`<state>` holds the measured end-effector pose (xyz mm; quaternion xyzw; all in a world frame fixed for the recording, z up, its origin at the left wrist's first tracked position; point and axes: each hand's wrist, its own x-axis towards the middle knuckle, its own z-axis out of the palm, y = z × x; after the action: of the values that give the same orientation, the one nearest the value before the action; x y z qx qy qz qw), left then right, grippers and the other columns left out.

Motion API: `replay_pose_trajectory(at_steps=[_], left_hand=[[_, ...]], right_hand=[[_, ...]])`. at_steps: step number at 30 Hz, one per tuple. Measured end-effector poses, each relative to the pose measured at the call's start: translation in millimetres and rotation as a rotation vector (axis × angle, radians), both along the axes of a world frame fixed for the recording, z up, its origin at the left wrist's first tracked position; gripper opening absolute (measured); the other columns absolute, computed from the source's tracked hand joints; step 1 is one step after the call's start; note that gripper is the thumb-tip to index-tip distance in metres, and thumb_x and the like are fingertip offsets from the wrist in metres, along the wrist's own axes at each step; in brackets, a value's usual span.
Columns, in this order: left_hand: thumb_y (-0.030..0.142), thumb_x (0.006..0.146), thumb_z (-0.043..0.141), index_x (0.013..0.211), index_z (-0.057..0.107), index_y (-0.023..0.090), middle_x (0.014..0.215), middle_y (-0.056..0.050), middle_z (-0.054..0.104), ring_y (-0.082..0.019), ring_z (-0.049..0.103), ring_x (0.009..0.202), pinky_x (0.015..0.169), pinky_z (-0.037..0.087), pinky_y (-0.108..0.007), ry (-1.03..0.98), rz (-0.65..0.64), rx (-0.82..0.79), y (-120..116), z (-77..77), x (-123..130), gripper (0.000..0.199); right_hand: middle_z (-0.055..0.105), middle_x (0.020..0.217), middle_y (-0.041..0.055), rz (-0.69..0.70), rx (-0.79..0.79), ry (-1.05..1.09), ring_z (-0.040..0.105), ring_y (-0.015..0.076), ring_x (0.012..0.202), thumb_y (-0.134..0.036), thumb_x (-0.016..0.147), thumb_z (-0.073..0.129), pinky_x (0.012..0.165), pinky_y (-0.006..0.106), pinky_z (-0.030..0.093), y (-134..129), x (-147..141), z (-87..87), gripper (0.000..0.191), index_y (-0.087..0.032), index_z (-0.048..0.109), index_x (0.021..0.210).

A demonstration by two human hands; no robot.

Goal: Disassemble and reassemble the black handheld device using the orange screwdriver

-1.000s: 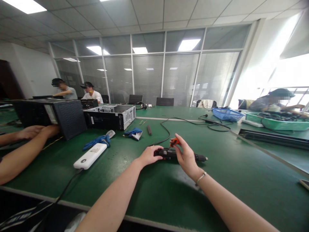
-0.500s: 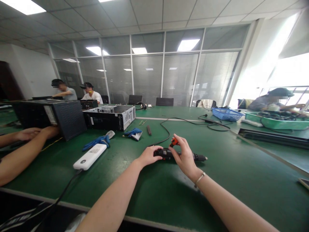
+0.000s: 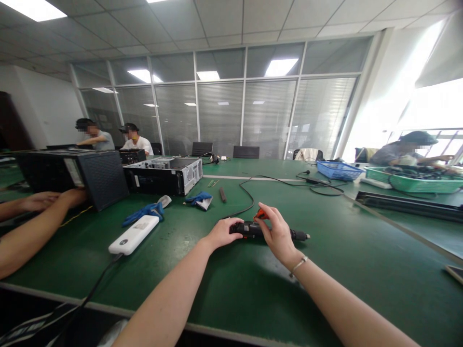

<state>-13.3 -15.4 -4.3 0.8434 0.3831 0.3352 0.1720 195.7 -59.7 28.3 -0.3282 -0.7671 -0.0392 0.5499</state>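
Observation:
A black corded electric screwdriver (image 3: 253,229) lies sideways on the green table, its tip pointing right. My left hand (image 3: 221,233) is wrapped round its cord end. Over its middle, my right hand (image 3: 278,234) pinches a small orange-and-black piece (image 3: 261,214) between thumb and fingers. That piece is close against the screwdriver's body, and its lower end is hidden, so I cannot tell whether it touches. A black cord (image 3: 249,195) runs from the left end of the screwdriver toward the back of the table.
Left of my hands lie a white power strip (image 3: 134,235) and blue gloves (image 3: 144,213). An open computer case (image 3: 162,177) and a dark case (image 3: 104,178), with a co-worker's arms (image 3: 43,219) at it, stand beyond. Blue (image 3: 340,170) and green baskets (image 3: 415,182) stand at right.
The orange piece has tilted slightly in my right fingers, with less of its black part showing. My left hand and the electric screwdriver stay in place.

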Motion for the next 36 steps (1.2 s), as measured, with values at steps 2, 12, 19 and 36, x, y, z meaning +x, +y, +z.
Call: replay_pose_trajectory(at_steps=[2, 12, 19, 36], left_hand=[[0.021, 0.07, 0.074, 0.116, 0.062, 0.022, 0.107, -0.003, 0.069, -0.022, 0.064, 0.096, 0.088, 0.049, -0.031, 0.004, 0.005, 0.0, -0.2, 0.2, 0.0, 0.047], [0.021, 0.07, 0.074, 0.116, 0.062, 0.021, 0.108, -0.003, 0.069, -0.022, 0.064, 0.096, 0.089, 0.049, -0.031, 0.012, 0.014, -0.012, -1.5, 2.2, 0.6, 0.048], [0.021, 0.071, 0.073, 0.116, 0.063, 0.022, 0.107, -0.003, 0.069, -0.022, 0.064, 0.096, 0.089, 0.049, -0.031, 0.005, 0.006, -0.008, -2.0, 3.4, 1.1, 0.047], [0.023, 0.071, 0.074, 0.116, 0.062, 0.022, 0.107, -0.003, 0.068, -0.022, 0.063, 0.096, 0.089, 0.048, -0.031, 0.016, 0.0, -0.001, 0.1, -0.1, -0.6, 0.047]], right_hand=[[0.058, 0.109, 0.0091, 0.047, 0.001, -0.002, 0.061, 0.0202, 0.096, -0.017, 0.093, 0.041, 0.086, 0.039, 0.054, 1.1, 0.7, -1.6, 0.044, -0.027, 0.039, 0.137], [0.057, 0.11, 0.0109, -0.022, 0.022, -0.01, 0.06, 0.0217, 0.095, -0.02, 0.093, 0.043, 0.084, 0.04, 0.054, 2.2, -0.6, -2.5, 0.043, -0.024, 0.04, 0.136], [0.053, 0.124, 0.0127, 0.034, 0.026, -0.063, 0.057, 0.0227, 0.109, -0.019, 0.093, 0.043, 0.094, 0.044, 0.05, -1.9, -2.9, -3.6, 0.055, -0.023, 0.025, 0.144], [0.06, 0.1, 0.0077, 0.056, 0.15, -0.026, 0.062, 0.0194, 0.086, -0.016, 0.088, 0.051, 0.08, 0.038, 0.055, -7.4, 0.3, -2.5, 0.053, -0.023, 0.034, 0.138]])
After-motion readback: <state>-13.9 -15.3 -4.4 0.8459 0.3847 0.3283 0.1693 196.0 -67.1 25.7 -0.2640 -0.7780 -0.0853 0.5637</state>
